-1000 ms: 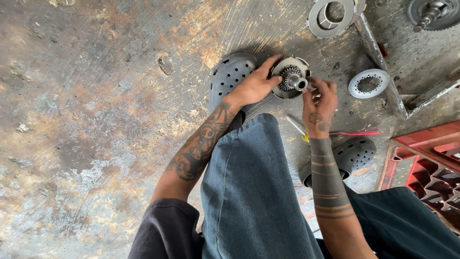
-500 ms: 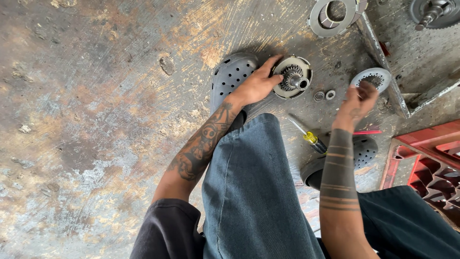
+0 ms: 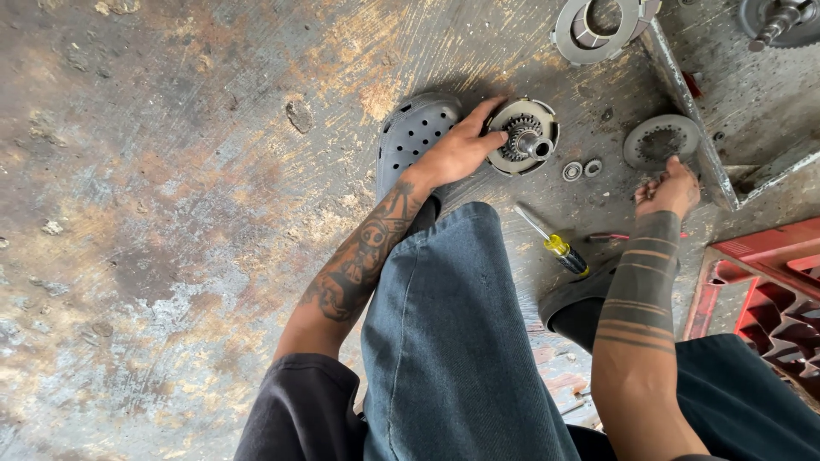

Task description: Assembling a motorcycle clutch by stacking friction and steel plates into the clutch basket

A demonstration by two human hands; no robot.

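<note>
Head view: left hand (image 3: 457,154) grips the geared hub (image 3: 523,137); right hand (image 3: 668,189), beside the hub, pinches something too small to tell.

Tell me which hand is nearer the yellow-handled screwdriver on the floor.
Right, narrowly. The right hand sits just up and right of the screwdriver, by the toothed disc. The left hand rests on the geared hub, up and to its left.
</note>
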